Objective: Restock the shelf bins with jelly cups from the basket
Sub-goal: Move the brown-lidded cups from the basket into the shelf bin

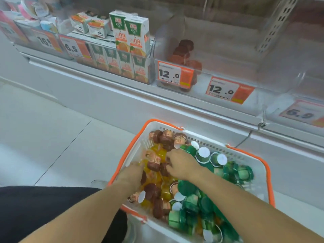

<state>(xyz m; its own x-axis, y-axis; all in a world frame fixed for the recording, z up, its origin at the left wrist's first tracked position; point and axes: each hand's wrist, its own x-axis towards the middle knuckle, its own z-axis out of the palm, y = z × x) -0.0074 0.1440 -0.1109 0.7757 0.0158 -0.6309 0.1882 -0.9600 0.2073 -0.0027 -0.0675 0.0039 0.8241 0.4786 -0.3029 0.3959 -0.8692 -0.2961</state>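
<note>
Left hand [133,172] deep in the basket [249,156] at its 9 o'clock wall, fingers buried among yellow jelly cups [162,154]; cannot tell whether this grip is spread or closed on anything. Right hand [182,163] near basket centre, fingers curled down onto brown jelly cups [154,163] at its 9 o'clock, apparently pinching one, though the contact is partly hidden. Green jelly cups [203,156] heaped from the right hand's 2 o'clock round to 5 o'clock. Risks, as I judge them: cups lie loose and tumbled, so lifting several at once may drop one to the floor; colours are mixed, so a wrong flavour could reach the wrong bin. Clear shelf bin [175,50] with a few brown cups sits at 12 o'clock, well apart from both hands; next bin [245,55] rightward looks bare.
</note>
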